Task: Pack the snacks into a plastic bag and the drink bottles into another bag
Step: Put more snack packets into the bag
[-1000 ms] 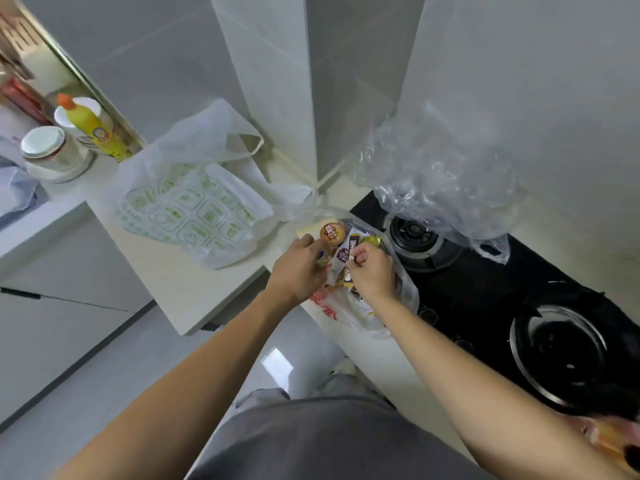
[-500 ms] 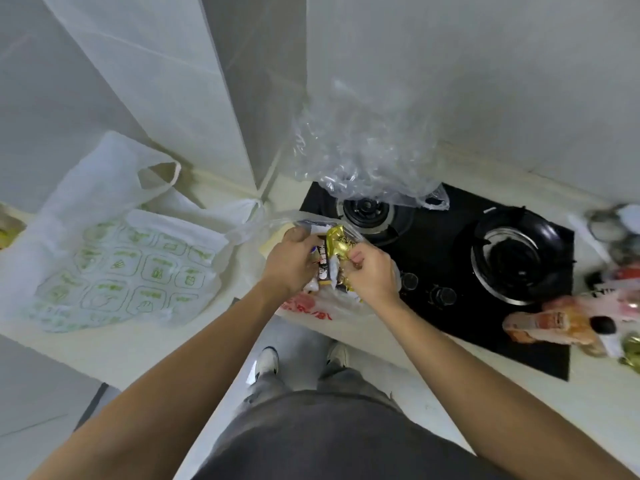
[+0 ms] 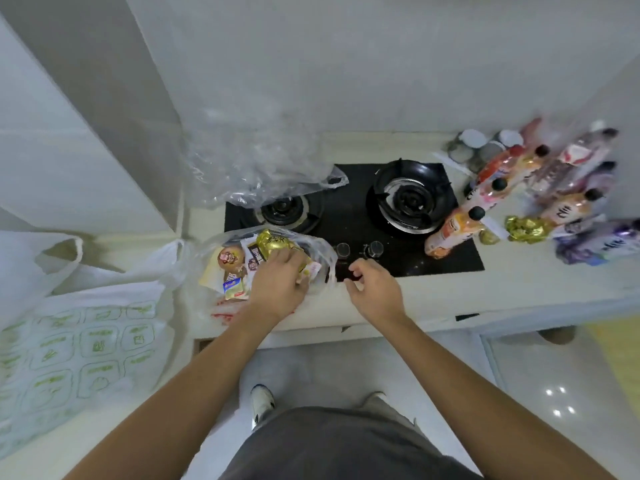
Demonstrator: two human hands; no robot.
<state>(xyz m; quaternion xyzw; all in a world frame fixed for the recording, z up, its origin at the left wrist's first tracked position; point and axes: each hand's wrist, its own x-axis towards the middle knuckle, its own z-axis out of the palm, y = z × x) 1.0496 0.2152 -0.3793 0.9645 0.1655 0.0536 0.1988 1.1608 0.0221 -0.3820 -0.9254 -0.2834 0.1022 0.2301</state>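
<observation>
— Snacks (image 3: 258, 258) — where are they?
— In the clear plastic bag (image 3: 320, 249) lying on the tabletop (image 3: 433, 292), right under the left hand (image 3: 278, 284). That grip is curled over the bag's mouth, fingers on the plastic and the gold wrapper (image 3: 273, 242) at the top of the pile; whether it pinches the plastic or the wrapper I cannot tell.
— And the other hand?
— The right hand (image 3: 375, 289) is just right of that grip, apart from the bag, fingers loosely curled and holding nothing.
— What lies beyond?
— Past both grips, the black gas stove (image 3: 353, 216), its knobs just ahead of the right hand. A second clear bag (image 3: 256, 168), crumpled, covers the burner beyond the left grip.
— The drinks?
— Drink bottles (image 3: 453, 232) lie well off to the right of the right hand — several, tumbled together on the tabletop past the stove, with a loose gold snack (image 3: 526, 228) among them.
— To the left?
— A white bag with green print (image 3: 86, 341), flat on the tabletop, touching the snack bag's left side.
</observation>
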